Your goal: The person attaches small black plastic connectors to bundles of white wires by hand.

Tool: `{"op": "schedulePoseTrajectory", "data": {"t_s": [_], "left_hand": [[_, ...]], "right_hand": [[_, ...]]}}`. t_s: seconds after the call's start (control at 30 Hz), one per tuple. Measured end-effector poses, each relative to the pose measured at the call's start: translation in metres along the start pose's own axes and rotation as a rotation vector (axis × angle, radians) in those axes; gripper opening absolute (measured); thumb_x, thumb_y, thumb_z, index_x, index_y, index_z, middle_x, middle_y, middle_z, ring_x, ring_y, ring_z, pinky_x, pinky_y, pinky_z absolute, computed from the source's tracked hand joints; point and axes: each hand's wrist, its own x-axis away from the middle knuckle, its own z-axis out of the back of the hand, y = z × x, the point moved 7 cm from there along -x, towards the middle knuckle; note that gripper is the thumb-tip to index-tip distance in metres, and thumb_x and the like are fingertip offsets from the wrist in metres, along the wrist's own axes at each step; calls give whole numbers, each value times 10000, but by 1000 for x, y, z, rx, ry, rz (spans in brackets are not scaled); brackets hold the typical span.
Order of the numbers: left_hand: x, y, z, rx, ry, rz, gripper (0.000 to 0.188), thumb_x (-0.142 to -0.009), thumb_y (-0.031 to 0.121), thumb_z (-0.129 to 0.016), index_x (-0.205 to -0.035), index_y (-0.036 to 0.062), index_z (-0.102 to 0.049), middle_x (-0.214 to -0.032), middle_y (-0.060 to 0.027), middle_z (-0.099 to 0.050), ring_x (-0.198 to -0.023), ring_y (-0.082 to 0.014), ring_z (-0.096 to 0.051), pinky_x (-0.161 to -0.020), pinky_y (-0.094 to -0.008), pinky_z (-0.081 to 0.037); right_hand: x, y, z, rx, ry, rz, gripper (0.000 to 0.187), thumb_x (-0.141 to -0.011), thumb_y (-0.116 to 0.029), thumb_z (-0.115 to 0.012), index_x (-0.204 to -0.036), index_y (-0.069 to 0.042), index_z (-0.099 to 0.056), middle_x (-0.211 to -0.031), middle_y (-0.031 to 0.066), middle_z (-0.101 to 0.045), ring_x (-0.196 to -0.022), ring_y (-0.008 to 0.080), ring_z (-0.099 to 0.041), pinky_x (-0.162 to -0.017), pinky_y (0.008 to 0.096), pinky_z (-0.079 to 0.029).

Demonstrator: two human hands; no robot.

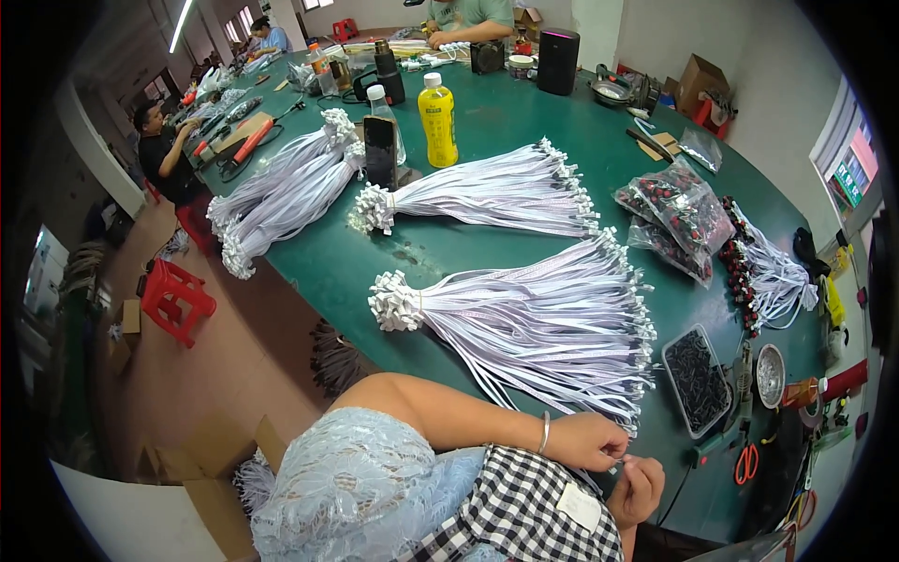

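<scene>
My left hand, with a bangle on its wrist, and my right hand meet at the table's near edge. Both are closed, fingertips pinched together around a small whitish piece too tiny to name. Just beyond them lies a large fanned bundle of white flat cables, tied at its left end, small white connectors along both ends. Behind it rests a second tied cable bundle. More bundled white cables lie at the table's left side.
Right of my hands stand a clear tub of black small parts, orange-handled scissors and a round metal dish. Bagged red-and-black parts lie farther back. A yellow bottle and a propped phone stand on the green table.
</scene>
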Motion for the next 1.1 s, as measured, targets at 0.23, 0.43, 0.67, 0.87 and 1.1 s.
{"op": "schedulePoseTrajectory", "data": {"t_s": [0.23, 0.43, 0.67, 0.87, 1.1], "left_hand": [[0, -1, 0, 20, 18, -13, 154, -782, 164, -637, -848, 28, -608, -716, -93, -602, -643, -226, -578, -595, -328, -441], [0, -11, 1, 261, 64, 5, 138, -822, 152, -644, -859, 22, -617, -683, -24, -575, -608, -107, -509, -562, -272, -419], [0, -14, 3, 290, 49, 94, 129, -837, 144, -639, -854, 18, -615, -714, -10, -573, -641, -70, -488, -566, -242, -405], [-1, -15, 5, 339, 79, 51, 113, -838, 131, -634, -854, 20, -617, -709, 4, -564, -643, -63, -483, -563, -241, -404], [1, -6, 9, 308, 47, 129, 115, -824, 147, -626, -843, 33, -618, -656, 7, -548, -603, -69, -485, -542, -253, -405]], "right_hand": [[4, 2, 0, -9, 19, -55, 207, -791, 102, -587, -957, -21, -578, -877, 120, -569, -763, 270, -612, -649, 351, -490], [11, 4, 4, -19, 57, -100, 178, -822, 106, -567, -963, -2, -578, -894, 140, -560, -793, 269, -621, -711, 365, -537], [13, 4, 2, -11, 38, -110, 166, -823, 111, -568, -950, 7, -582, -885, 142, -553, -797, 268, -624, -740, 371, -552], [11, 5, 2, -11, 26, -127, 159, -828, 110, -563, -951, 10, -577, -880, 145, -563, -798, 261, -624, -732, 352, -541], [9, 14, 3, -113, 56, -250, 168, -814, 113, -570, -937, -2, -582, -878, 146, -585, -787, 244, -609, -681, 318, -507]]}}
